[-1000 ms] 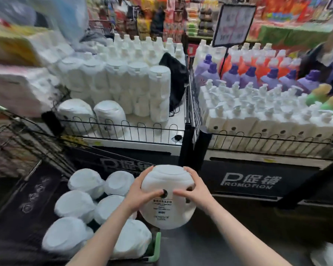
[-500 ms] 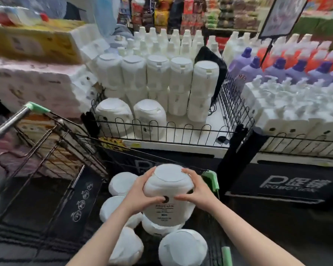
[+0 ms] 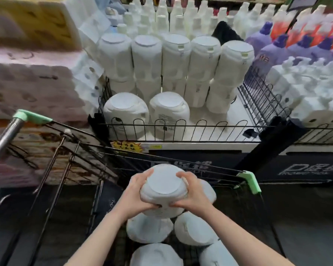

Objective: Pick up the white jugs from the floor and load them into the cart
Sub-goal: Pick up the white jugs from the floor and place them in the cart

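I hold a white jug [image 3: 164, 186] between both hands, low inside the black wire cart [image 3: 229, 172]. My left hand [image 3: 136, 194] grips its left side and my right hand [image 3: 195, 192] grips its right side, fingers curled over the top rim. Several other white jugs lie in the cart below it, such as one jug [image 3: 149, 230] beneath my left wrist and another jug [image 3: 193, 228] beneath my right wrist. The held jug's lower half is hidden by my hands and the jugs under it.
The cart's grey handle with green end caps [image 3: 30, 116] runs up at the left. Behind the cart stands a wire-fenced display shelf [image 3: 181, 123] full of white jugs, with purple and orange bottles [image 3: 277, 48] at the right. Paper goods packs [image 3: 27, 83] pile up at the left.
The jug has gone from beside the cart to over it and down among the loaded jugs. My view has swung left and tipped down onto the cart.
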A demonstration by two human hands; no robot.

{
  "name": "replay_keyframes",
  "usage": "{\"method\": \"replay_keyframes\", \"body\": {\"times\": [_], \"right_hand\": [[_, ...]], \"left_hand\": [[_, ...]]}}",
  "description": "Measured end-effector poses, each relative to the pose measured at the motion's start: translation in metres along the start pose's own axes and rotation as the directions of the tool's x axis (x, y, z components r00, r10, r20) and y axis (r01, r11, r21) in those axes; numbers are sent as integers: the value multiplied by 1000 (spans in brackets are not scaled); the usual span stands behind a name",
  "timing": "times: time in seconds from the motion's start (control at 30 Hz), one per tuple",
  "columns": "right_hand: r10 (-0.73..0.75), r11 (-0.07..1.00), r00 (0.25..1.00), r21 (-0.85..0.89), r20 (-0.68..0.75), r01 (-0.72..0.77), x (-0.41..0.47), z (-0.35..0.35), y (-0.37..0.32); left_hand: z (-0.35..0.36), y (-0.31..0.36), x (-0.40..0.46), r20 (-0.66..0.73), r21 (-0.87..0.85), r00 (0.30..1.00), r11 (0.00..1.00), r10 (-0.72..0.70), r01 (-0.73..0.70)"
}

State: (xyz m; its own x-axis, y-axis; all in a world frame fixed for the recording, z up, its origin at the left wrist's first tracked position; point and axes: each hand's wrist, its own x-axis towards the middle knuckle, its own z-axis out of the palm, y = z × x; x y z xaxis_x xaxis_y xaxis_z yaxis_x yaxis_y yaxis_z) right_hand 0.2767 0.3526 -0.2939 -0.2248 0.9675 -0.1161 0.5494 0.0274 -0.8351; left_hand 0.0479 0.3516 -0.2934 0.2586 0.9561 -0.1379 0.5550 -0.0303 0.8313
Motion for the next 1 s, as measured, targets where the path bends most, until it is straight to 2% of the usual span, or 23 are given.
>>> {"method": "replay_keyframes", "body": {"times": [0.23, 0.37, 0.43, 0.77, 0.93, 1.0], "right_hand": [[-34, 998, 998, 49, -52, 37, 51, 71, 13], [-68, 998, 997, -2, -29, 68, 50, 100, 12], [-86, 996, 996, -21, 5, 86, 49, 102, 10], [-75, 990, 996, -119, 57, 81, 45, 83, -2], [22, 990, 997, -144, 67, -13, 17, 30, -14], [68, 979, 997, -194, 40, -59, -4, -3, -16]], "left_hand": [[-28, -69, 27, -22, 145, 998, 988, 55, -51], [-26, -101, 12, -42, 239, 998, 970, -37, 46], [-25, -106, 3, -63, 257, 997, 965, -32, 48], [-36, -71, -7, -87, 304, 991, 944, -106, 128], [-46, -24, -4, -137, 391, 990, 920, 14, 41], [-39, 5, 3, -99, 398, 993, 917, 71, -25]]}}
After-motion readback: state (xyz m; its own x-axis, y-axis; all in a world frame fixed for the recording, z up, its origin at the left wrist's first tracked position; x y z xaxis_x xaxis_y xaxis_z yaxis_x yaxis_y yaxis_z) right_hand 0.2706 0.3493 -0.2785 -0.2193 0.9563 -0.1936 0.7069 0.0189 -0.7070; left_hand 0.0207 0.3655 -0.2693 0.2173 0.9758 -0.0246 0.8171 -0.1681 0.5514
